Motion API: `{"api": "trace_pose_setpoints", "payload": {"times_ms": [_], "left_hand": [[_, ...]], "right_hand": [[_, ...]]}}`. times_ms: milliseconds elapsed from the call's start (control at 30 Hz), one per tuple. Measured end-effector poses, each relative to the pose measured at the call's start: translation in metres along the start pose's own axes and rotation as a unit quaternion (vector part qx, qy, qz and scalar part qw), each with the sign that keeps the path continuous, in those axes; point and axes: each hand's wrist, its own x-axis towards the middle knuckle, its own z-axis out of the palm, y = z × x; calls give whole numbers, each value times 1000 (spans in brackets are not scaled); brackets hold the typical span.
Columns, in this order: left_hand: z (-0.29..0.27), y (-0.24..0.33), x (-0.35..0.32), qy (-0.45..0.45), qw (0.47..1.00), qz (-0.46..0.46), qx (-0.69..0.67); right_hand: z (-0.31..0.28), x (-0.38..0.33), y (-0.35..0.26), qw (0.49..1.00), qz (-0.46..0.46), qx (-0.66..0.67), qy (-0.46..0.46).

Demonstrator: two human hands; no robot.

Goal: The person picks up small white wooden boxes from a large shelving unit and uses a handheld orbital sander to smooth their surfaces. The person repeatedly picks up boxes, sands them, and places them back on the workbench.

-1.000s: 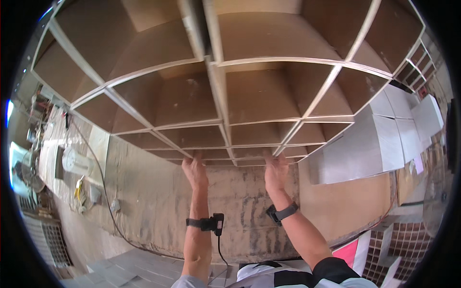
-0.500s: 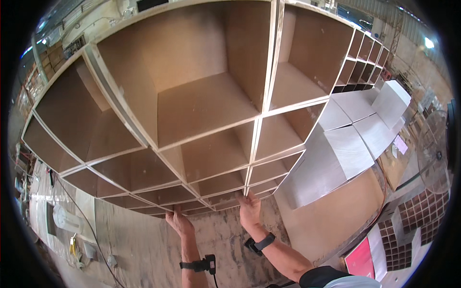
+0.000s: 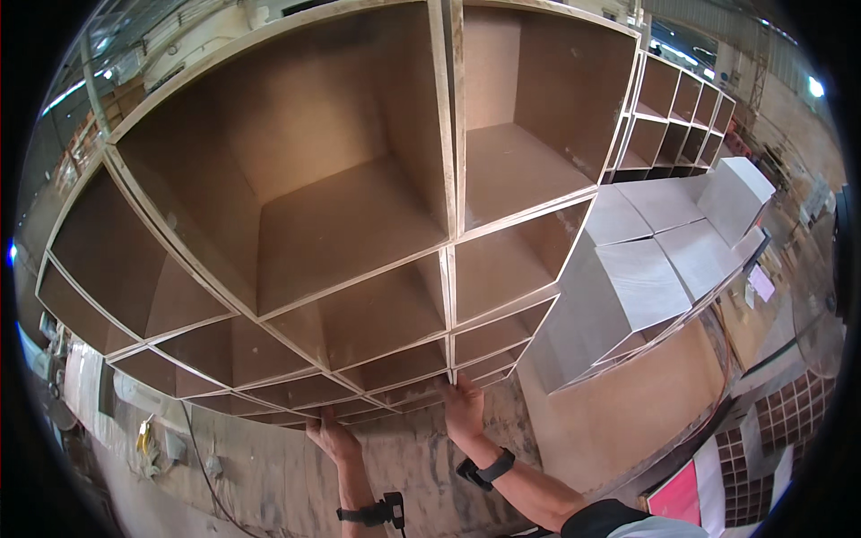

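A tall stack of open-front wooden boxes (image 3: 350,238) with pale edges fills the upper and middle view, its brown compartments facing me. My left hand (image 3: 334,439) reaches up to its lower edge, fingers hooked over the wood and partly hidden. Farther right, my right hand (image 3: 464,411) is closed on a vertical divider near the bottom of the stack. Dark straps with small devices circle both wrists.
On the right, white box-shaped panels (image 3: 646,269) rest beside a brown board (image 3: 646,403). A smaller rack of compartments (image 3: 662,143) stands behind. Dark gridded pieces (image 3: 740,475) and a pink sheet (image 3: 677,495) lie lower right. A cable (image 3: 199,457) runs along the left floor.
The stack now appears lower and farther left, with both hands still on it. Each hand sits slightly lower in view. More of the white panels' front shows.
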Motion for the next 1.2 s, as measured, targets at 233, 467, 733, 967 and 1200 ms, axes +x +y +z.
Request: {"api": "trace_pose_setpoints", "payload": {"times_ms": [233, 467, 733, 967, 1200], "left_hand": [[4, -1, -7, 48, 998, 44, -11], [8, -4, -5, 43, 997, 60, -32], [13, -2, -3, 22, 998, 30, -47], [28, -3, 29, -88, 994, 5, -66], [46, -58, 118, -279, 958, -42, -47]], "right_hand": [[-2, 6, -21, 997, 3, -48, -64], [1, 9, -34, 995, 18, -41, -85], [-5, 3, -28, 995, 24, -88, -46], [6, -16, -15, 990, -87, -87, 63], [32, -21, 24, 953, -198, -46, 225]]}}
